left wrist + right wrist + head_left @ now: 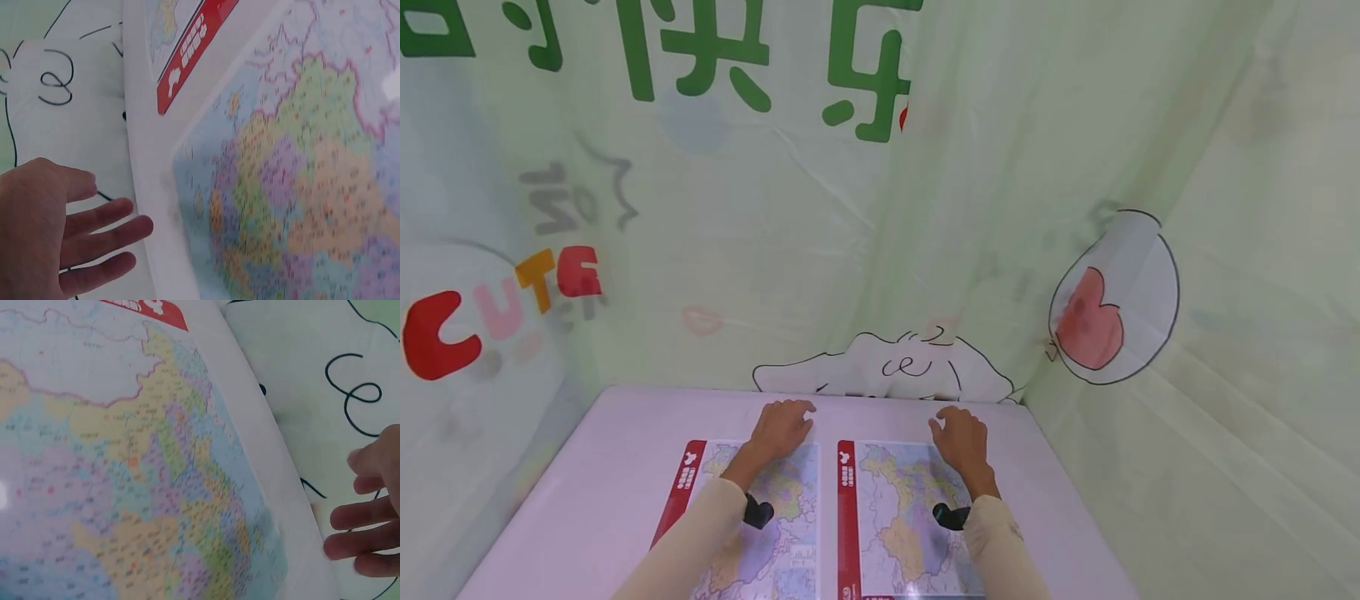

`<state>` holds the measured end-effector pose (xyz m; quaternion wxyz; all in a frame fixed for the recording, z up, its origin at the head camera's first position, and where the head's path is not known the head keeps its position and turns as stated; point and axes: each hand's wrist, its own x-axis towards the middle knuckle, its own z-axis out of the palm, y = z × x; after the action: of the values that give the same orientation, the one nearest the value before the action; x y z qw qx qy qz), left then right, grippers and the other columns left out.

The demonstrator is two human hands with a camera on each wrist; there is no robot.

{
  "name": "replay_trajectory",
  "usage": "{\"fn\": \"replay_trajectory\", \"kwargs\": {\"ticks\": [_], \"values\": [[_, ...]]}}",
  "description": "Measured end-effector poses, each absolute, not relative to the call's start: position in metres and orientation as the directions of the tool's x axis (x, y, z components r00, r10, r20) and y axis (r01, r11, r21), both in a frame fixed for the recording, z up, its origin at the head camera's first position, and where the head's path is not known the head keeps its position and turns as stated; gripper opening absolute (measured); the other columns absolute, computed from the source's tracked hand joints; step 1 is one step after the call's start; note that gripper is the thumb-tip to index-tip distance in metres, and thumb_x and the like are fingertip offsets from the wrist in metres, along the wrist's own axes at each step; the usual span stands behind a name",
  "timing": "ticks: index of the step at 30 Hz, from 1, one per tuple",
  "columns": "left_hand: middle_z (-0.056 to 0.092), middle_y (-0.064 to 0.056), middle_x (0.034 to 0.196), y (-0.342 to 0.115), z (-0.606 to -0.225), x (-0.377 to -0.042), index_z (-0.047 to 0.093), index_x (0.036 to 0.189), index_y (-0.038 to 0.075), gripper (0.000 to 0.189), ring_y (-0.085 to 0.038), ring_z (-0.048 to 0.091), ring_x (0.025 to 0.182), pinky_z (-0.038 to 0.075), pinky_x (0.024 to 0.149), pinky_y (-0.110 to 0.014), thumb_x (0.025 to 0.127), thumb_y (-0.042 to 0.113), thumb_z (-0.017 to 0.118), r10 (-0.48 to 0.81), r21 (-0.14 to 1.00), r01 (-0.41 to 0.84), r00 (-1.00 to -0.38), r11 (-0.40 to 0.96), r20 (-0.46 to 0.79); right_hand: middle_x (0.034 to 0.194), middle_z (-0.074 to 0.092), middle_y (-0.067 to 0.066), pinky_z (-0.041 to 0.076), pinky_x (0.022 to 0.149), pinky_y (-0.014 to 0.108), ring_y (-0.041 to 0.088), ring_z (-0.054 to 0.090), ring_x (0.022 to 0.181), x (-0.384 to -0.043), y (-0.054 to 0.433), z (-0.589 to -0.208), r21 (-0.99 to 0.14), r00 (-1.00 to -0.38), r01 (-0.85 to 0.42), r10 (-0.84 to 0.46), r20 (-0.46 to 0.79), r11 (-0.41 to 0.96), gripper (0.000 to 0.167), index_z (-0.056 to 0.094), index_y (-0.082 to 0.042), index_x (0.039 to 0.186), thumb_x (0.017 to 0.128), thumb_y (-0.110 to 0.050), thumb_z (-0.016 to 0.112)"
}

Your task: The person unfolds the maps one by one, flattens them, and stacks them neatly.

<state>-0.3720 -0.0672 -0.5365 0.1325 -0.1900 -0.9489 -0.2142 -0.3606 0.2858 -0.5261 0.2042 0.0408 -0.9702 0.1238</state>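
Note:
Two printed maps with red title strips lie side by side on a pale table. My left hand (782, 428) is over the far edge of the left map (790, 533), its fingers relaxed and holding nothing. Over the far right part of the right map (902, 533) is my right hand (961, 437), also holding nothing. In the left wrist view the left hand (75, 231) shows loosely spread fingers, apart from the map. The right wrist view shows the right hand (375, 512) with slightly bent fingers beside the table's edge.
The pale table (625, 467) ends at a hanging curtain (760, 250) with green characters and drawn figures. More curtain (1225, 417) hangs along the right side, and colourful letters (576, 271) show at the left. A dark wrist camera (758, 511) sits at the left wrist.

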Motion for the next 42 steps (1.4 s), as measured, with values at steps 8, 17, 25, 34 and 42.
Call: {"fn": "replay_trajectory", "kwargs": {"ticks": [8,17,25,34,42], "values": [[0.079,-0.007,0.101,-0.041,-0.556,-0.37,0.076,0.126,0.008,0.026,-0.023,0.071,0.092,0.061,0.089,-0.047,0.1,0.013,0.076,0.335,0.416,0.43,-0.898,0.801,0.284,0.098,0.081,0.025,0.061,0.079,0.064,0.046,0.075,0.083,-0.347,0.308,-0.539,-0.378,-0.917,0.0,0.151,0.37,0.926,0.026,0.079,0.007,0.108,0.099,-0.017,0.077],[0.07,-0.017,0.121,-0.02,-0.566,-0.367,0.071,0.14,0.006,0.04,-0.03,0.056,0.106,0.05,0.093,-0.05,0.101,0.015,0.073,0.389,0.381,0.426,-0.904,0.82,0.176,0.082,0.07,0.024,0.056,0.063,0.057,0.043,0.069,0.072,-0.333,0.332,-0.543,-0.403,-0.955,0.167,0.25,0.163,0.9,0.029,0.064,0.006,0.086,0.09,-0.018,0.079],[0.067,-0.017,0.128,-0.011,-0.581,-0.371,0.068,0.145,0.01,0.045,-0.03,0.053,0.111,0.048,0.097,-0.049,0.102,0.02,0.075,0.369,0.331,0.387,-0.922,0.86,0.118,0.09,0.07,0.026,0.059,0.07,0.057,0.04,0.069,0.078,-0.329,0.331,-0.552,-0.4,-0.958,0.245,0.285,0.042,0.883,0.038,0.062,0.009,0.1,0.087,-0.021,0.08],[0.068,-0.015,0.12,-0.003,-0.586,-0.368,0.072,0.132,0.008,0.031,-0.031,0.055,0.109,0.047,0.092,-0.049,0.101,0.011,0.072,0.368,0.406,0.411,-0.911,0.816,0.184,0.089,0.069,0.026,0.059,0.067,0.056,0.038,0.067,0.075,-0.318,0.324,-0.549,-0.468,-0.947,0.267,0.32,0.037,0.842,0.037,0.062,0.01,0.098,0.079,-0.014,0.082],[0.067,-0.013,0.111,0.005,-0.591,-0.37,0.068,0.125,0.007,0.025,-0.028,0.052,0.1,0.044,0.09,-0.05,0.1,0.012,0.071,0.327,0.435,0.372,-0.928,0.82,0.177,0.092,0.069,0.028,0.06,0.069,0.055,0.042,0.067,0.079,-0.317,0.324,-0.556,-0.518,-0.946,0.262,0.324,0.031,0.814,0.044,0.064,0.013,0.105,0.076,-0.013,0.085]]}}
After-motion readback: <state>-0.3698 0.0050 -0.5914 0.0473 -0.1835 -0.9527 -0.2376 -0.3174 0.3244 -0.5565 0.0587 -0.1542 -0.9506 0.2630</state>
